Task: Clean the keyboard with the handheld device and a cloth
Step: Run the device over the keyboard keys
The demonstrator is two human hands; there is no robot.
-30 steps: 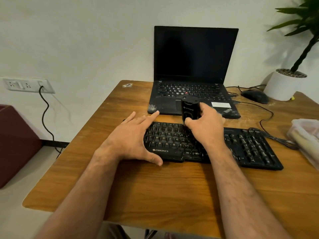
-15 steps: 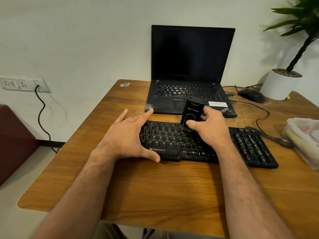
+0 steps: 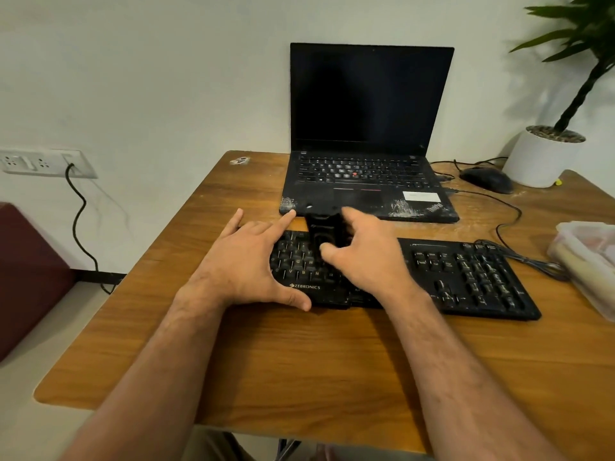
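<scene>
Black handheld device (image 3: 324,231), gripped by the right hand (image 3: 364,252), has slid leftward along the keyboard (image 3: 466,277); left hand (image 3: 246,264), fingers straight, steadies it.

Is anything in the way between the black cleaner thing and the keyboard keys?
Nothing visible. The right hand grips the handheld device right above the keyboard, over its left-middle keys. The left hand lies flat on the keyboard's left end, beside the device, not under it. Whether the device touches the keys cannot be told.
</scene>
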